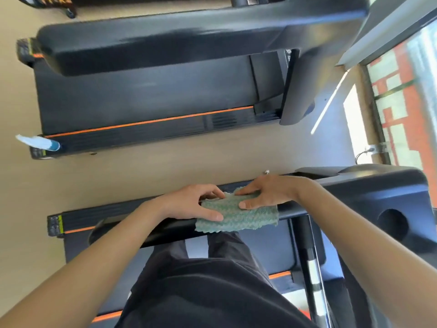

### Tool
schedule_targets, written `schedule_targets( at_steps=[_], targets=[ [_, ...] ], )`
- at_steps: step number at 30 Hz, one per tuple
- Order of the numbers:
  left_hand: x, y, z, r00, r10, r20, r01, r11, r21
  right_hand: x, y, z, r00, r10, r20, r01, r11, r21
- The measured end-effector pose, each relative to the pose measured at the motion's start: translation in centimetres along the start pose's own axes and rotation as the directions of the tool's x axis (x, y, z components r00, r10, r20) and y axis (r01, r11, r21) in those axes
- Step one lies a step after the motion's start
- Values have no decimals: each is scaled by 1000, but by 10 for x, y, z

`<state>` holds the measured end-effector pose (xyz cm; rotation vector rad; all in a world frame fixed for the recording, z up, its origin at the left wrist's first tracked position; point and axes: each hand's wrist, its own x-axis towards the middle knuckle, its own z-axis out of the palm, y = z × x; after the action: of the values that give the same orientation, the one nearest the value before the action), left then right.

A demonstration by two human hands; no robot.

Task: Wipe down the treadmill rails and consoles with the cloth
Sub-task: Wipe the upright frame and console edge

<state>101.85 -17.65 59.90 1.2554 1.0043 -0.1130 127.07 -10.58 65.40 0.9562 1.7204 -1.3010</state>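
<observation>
Two hands, left and right, grip nubby green cloth draped over smooth black rail.

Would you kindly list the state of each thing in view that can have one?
Cloth: draped flat over the near rail, under both hands.
Near rail: partly covered by the cloth.
Left hand: fingers pinching the cloth's left edge.
Right hand: pressed on the cloth's top.
Far treadmill: unoccupied.

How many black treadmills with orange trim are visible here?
2, maybe a third. The near black treadmill has its rail under both hands; the second treadmill is parallel across the floor; dark equipment at the top edge cannot be identified.
</observation>
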Motion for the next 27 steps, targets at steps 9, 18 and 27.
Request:
schedule_targets(
  at_steps=[9,18,27],
  targets=[
    [-85,-71,-31,993,-68,-93,66,997,-27,58,-93,17,996,-77,35,77,997,-2],
    [-165,-141,-42,967,-88,-237,50,986,-158,100,-184,37,991,-131,7,131,990,-54],
    [-202,-199,-23,890,-67,-451,-85,947,-309,116,-248,64,981,-131,-142,117,988,-105]
  ],
)
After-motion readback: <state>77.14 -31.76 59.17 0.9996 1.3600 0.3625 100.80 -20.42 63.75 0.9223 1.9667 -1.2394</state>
